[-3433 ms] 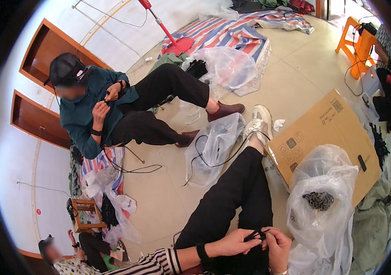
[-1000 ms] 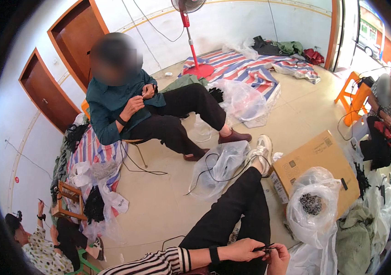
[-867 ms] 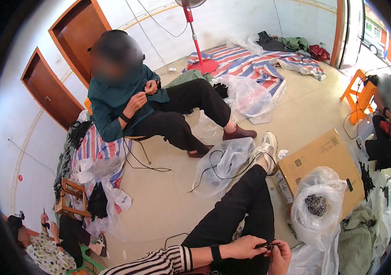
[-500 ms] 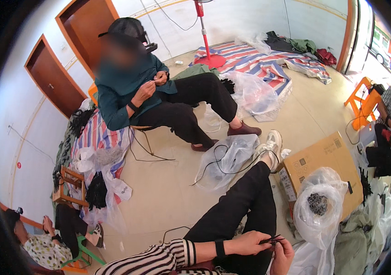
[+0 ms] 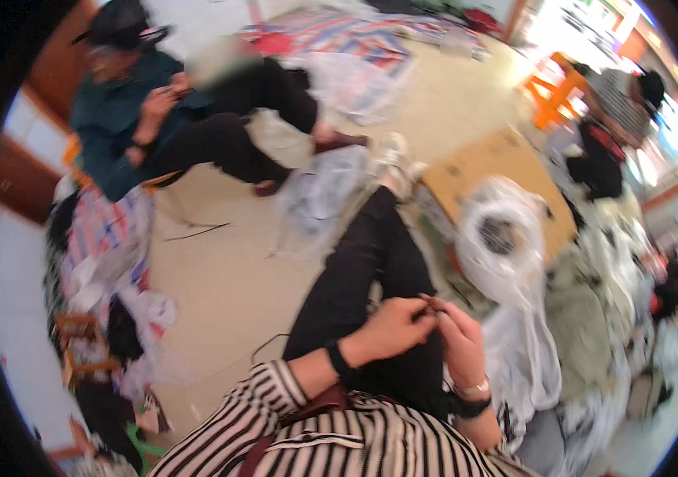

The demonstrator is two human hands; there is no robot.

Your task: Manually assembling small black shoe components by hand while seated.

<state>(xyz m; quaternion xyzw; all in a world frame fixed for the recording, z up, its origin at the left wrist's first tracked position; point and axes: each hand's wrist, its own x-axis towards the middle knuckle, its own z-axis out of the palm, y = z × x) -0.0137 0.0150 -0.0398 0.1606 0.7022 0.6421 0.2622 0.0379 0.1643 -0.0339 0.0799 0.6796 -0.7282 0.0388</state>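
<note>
Cream floor tiles (image 5: 220,318) run between the person's seat and a co-worker in a dark teal shirt (image 5: 116,103), who sits well apart at the upper left with both hands raised near the chest.

Black trousers (image 5: 335,306) cover the person's legs, which stretch forward; the lap lies just below the hands, perhaps giving the forearms something to rest near.

Ahead and to the right, a brown carton (image 5: 506,163) seems to serve as a low table. Its near part bears a clear plastic bag (image 5: 514,274), mouth facing up with the rim spread, presumably so that the dark contents (image 5: 500,235) can be reached from the right side; blur hides what they are.

Over the lap, the left hand (image 5: 393,327) and right hand (image 5: 460,338) meet at the fingertips, probably to steady something tiny from both sides.

Each grip is narrow, thumb and fingers pinched together. Between them sits a small dark piece (image 5: 437,312), touched by both hands; its shape, and which hand bears more of it, I cannot tell.
</note>
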